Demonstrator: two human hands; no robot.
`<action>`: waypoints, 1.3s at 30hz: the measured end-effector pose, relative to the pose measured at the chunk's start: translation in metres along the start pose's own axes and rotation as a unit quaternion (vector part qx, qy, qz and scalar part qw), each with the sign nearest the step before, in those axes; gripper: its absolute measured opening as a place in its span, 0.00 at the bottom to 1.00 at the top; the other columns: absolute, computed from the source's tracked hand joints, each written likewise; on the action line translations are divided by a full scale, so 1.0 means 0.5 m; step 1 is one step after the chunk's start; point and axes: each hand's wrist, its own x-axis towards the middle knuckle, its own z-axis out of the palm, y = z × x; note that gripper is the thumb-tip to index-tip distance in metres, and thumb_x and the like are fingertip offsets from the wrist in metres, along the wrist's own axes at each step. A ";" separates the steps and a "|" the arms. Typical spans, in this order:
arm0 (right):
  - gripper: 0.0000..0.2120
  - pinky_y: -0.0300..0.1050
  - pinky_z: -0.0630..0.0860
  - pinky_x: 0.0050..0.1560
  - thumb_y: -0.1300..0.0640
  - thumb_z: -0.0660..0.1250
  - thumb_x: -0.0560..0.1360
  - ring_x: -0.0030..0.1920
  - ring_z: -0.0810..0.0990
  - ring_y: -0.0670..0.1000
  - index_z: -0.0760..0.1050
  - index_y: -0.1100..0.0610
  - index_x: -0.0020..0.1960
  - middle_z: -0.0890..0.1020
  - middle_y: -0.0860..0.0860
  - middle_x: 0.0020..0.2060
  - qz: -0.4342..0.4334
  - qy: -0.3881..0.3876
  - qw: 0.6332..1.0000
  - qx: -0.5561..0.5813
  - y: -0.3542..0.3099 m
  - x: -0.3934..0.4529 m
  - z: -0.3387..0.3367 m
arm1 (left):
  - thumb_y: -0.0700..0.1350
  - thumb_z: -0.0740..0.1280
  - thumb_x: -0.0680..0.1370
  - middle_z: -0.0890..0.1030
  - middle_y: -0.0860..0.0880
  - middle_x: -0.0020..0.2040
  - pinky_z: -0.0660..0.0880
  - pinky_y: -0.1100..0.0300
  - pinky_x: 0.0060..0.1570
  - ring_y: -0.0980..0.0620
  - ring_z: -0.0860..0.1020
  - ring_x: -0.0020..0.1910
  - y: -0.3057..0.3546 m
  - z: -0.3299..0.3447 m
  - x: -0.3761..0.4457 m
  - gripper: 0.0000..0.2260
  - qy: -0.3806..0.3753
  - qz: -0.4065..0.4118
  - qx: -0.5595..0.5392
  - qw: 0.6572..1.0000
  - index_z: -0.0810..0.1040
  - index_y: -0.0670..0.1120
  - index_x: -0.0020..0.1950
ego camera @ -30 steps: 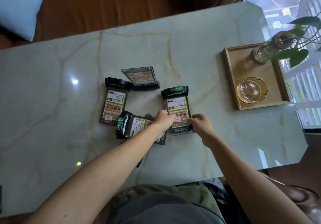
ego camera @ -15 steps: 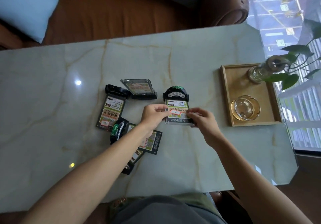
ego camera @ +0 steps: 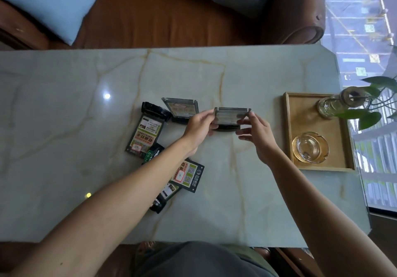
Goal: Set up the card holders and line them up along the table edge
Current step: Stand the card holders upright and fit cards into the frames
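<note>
At three o'clock I see a wooden tray (ego camera: 287,130) holding a glass ashtray (ego camera: 310,147) and a plant bottle (ego camera: 330,105). My left hand (ego camera: 198,129) and right hand (ego camera: 256,132) pinch the upright card holder (ego camera: 232,116) at table centre; its print is blurred.

This looks like a lounge or café seating corner rather than a private home. A brown leather sofa (ego camera: 163,16) with pale blue cushions (ego camera: 45,4) faces a long marble-look table (ego camera: 64,147). A wooden tray (ego camera: 289,130) holds a glass ashtray (ego camera: 310,147) and a small glass vase (ego camera: 332,105) with a leafy green cutting. Printed card holders (ego camera: 147,136) carrying QR codes lie about the tabletop, the kind set out for customers. At the right, a floor-length window (ego camera: 361,29) looks down onto marked pavement far below.
</note>
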 end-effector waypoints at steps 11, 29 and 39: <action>0.14 0.47 0.81 0.40 0.55 0.67 0.79 0.38 0.82 0.53 0.76 0.61 0.62 0.82 0.56 0.47 0.100 0.050 0.993 -0.048 0.103 -0.038 0.046 | 0.47 0.67 0.80 0.75 0.45 0.71 0.71 0.55 0.67 0.46 0.74 0.69 -0.079 -0.110 -0.018 0.28 -0.047 0.006 0.389 0.920 0.62 0.46 0.79; 0.07 0.45 0.81 0.37 0.62 0.69 0.78 0.35 0.81 0.51 0.77 0.65 0.54 0.83 0.56 0.38 0.268 0.096 0.950 0.127 0.347 -0.220 0.299 | 0.46 0.72 0.76 0.76 0.46 0.65 0.68 0.44 0.68 0.45 0.75 0.65 -0.209 -0.267 -0.016 0.24 -0.154 0.147 0.722 0.658 0.71 0.47 0.70; 0.05 0.52 0.84 0.43 0.61 0.68 0.78 0.41 0.87 0.57 0.72 0.60 0.47 0.85 0.59 0.42 0.111 0.098 0.974 0.169 0.242 -0.217 0.312 | 0.52 0.68 0.79 0.75 0.46 0.60 0.79 0.52 0.55 0.46 0.79 0.56 -0.128 -0.337 -0.014 0.19 -0.176 0.107 0.587 0.783 0.75 0.50 0.69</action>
